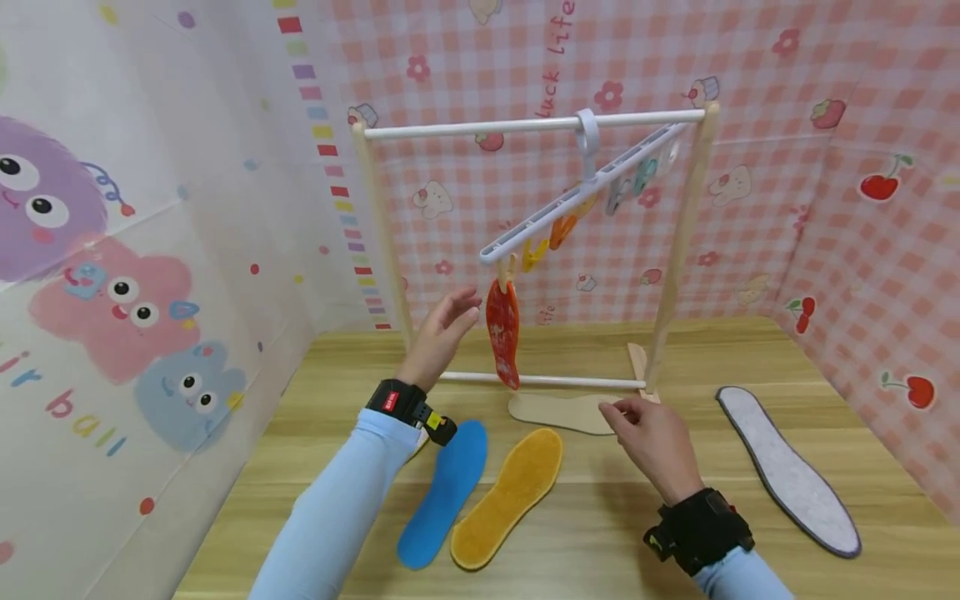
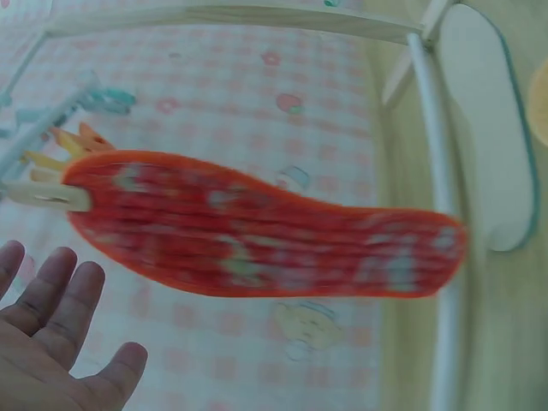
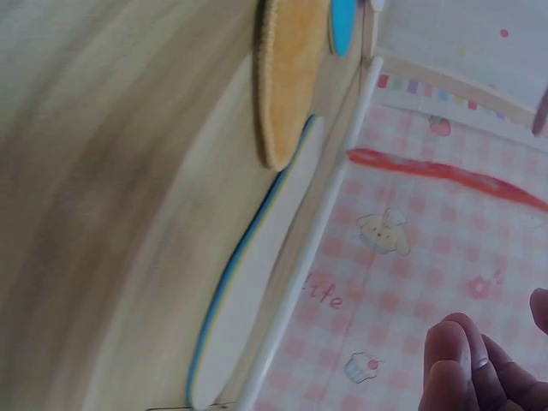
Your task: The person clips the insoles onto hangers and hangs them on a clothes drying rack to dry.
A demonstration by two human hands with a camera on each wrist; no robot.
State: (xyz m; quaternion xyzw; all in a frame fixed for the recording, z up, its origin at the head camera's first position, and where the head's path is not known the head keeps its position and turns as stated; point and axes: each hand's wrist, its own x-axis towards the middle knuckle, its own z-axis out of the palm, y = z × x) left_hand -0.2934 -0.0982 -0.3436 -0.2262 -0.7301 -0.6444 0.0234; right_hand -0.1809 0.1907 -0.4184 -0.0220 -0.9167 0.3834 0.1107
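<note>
One red insole [image 1: 503,333] hangs from the hanger [image 1: 525,234], its weight borne by a cream clip [image 1: 507,271]; left hand [image 1: 444,332] just beside it, spread, empty; right hand [image 1: 652,433] loosely curled, empty.

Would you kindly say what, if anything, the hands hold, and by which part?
Nothing: left hand and right hand are empty; a clip grips the red insole at its top.

Pink checked bkgd [image 1: 510,192] – "luck life", + "life" lower; white bkgd [image 1: 225,208] – "ir ball".

Orange-edged red insole [image 1: 503,333], pink-checked backdrop [image 1: 457,250]
</note>
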